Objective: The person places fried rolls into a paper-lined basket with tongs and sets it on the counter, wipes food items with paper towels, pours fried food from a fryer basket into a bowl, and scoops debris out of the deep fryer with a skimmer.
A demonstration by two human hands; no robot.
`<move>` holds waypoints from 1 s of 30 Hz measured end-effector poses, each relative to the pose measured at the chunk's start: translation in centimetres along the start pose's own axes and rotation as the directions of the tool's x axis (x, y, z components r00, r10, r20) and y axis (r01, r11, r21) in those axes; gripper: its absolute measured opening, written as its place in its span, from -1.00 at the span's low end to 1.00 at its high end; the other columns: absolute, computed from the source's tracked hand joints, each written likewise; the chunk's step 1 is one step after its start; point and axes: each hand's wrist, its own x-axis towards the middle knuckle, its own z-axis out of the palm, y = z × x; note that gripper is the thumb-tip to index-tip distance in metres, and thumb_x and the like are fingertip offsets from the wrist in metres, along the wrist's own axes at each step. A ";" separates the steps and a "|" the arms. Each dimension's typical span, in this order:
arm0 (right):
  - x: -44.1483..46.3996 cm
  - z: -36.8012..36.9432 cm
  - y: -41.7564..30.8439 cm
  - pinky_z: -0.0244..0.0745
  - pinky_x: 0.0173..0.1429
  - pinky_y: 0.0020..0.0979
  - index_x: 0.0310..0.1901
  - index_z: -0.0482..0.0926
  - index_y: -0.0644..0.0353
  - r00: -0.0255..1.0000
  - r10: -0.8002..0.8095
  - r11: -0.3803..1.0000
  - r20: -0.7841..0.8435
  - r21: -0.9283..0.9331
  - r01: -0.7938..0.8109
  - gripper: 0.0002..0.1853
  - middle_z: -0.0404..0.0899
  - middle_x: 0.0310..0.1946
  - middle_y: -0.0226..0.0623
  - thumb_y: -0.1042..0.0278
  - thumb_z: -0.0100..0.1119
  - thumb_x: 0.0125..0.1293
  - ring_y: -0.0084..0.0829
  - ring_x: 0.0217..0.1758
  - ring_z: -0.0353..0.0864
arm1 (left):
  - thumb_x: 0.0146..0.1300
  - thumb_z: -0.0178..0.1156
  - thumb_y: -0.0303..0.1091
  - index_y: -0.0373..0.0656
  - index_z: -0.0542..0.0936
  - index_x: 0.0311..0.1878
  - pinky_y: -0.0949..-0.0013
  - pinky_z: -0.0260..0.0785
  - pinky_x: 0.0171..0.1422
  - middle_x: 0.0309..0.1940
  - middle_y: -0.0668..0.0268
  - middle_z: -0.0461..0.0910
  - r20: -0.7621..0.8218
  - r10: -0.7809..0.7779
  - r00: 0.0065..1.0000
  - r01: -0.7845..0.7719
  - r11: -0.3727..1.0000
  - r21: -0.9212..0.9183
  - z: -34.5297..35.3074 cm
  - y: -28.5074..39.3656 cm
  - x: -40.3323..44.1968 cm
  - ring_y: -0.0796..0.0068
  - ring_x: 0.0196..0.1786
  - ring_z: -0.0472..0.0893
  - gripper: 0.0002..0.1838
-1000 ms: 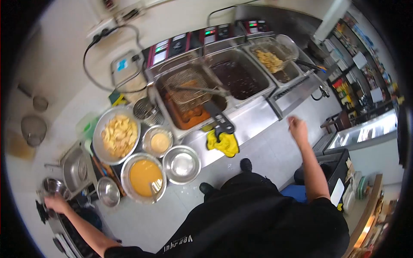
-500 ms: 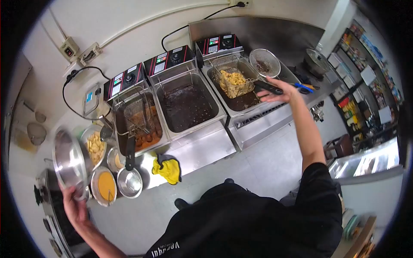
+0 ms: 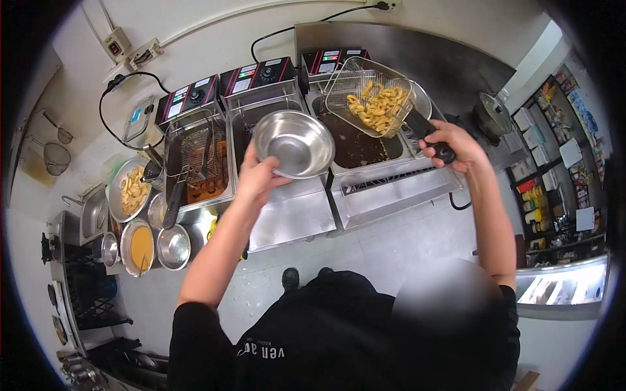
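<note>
My left hand (image 3: 256, 179) grips the rim of a bare steel bowl (image 3: 297, 153), its thumb over the near edge, above the middle fryer (image 3: 236, 120). With my right hand (image 3: 456, 146) I hold the black handle of a wire fryer basket (image 3: 336, 98). Golden fried pieces (image 3: 378, 107) lie in this basket, which is tilted and raised over the right fryer. Dark oil (image 3: 352, 143) shows below it. Behind the basket, a round strainer (image 3: 422, 103) is mostly hidden.
Another basket (image 3: 189, 153) rests in the left fryer. Left of it stand a bowl of pale cut pieces (image 3: 134, 189), a bowl of orange-yellow liquid (image 3: 141, 247) and a steel bowl (image 3: 174, 246). A lidded pot (image 3: 492, 114) sits at right, near stocked shelves (image 3: 554, 156).
My left hand has brought the steel bowl from the far left to over the middle fryer. My right hand has closed on the basket handle, and the basket has risen out of the oil.
</note>
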 end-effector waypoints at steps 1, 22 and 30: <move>-0.9 -0.3 -0.8 0.29 -0.70 -0.53 -0.07 0.31 0.40 1.000 0.001 1.000 -0.027 -0.005 -0.001 -0.74 0.45 -0.37 -0.21 0.62 -0.03 0.18 -0.56 -0.55 0.43 | 0.11 -0.06 -0.68 0.10 0.07 0.44 0.07 0.65 -0.16 0.17 0.10 0.35 0.024 0.010 1.000 -0.010 1.000 -0.025 1.0 -1.3 1.3 0.12 -0.05 0.61 -0.20; -19.9 11.6 1.7 0.23 -0.72 -0.52 0.27 0.27 0.23 0.646 0.010 0.810 -0.763 -0.373 -0.453 -0.42 0.33 -0.47 -0.38 0.54 -0.08 0.13 -0.62 -0.63 0.35 | 0.08 -0.02 -0.75 0.16 -0.15 0.46 -0.02 0.62 -0.15 -0.10 0.14 0.43 0.416 -0.290 0.862 0.324 0.946 -0.011 24.5 -12.6 -3.1 0.32 -0.33 0.54 -0.06; -29.7 16.5 7.4 0.23 -0.71 -0.49 0.27 0.25 0.27 0.378 0.045 0.897 -0.925 -0.129 -0.422 -0.45 0.33 -0.48 -0.38 0.52 -0.12 0.18 -0.60 -0.62 0.33 | 0.16 -0.01 -0.77 0.19 -0.19 0.46 -0.02 0.65 -0.15 0.14 0.02 0.37 0.633 -0.345 0.693 0.326 0.933 0.152 27.5 -15.8 -13.6 0.14 -0.15 0.64 -0.07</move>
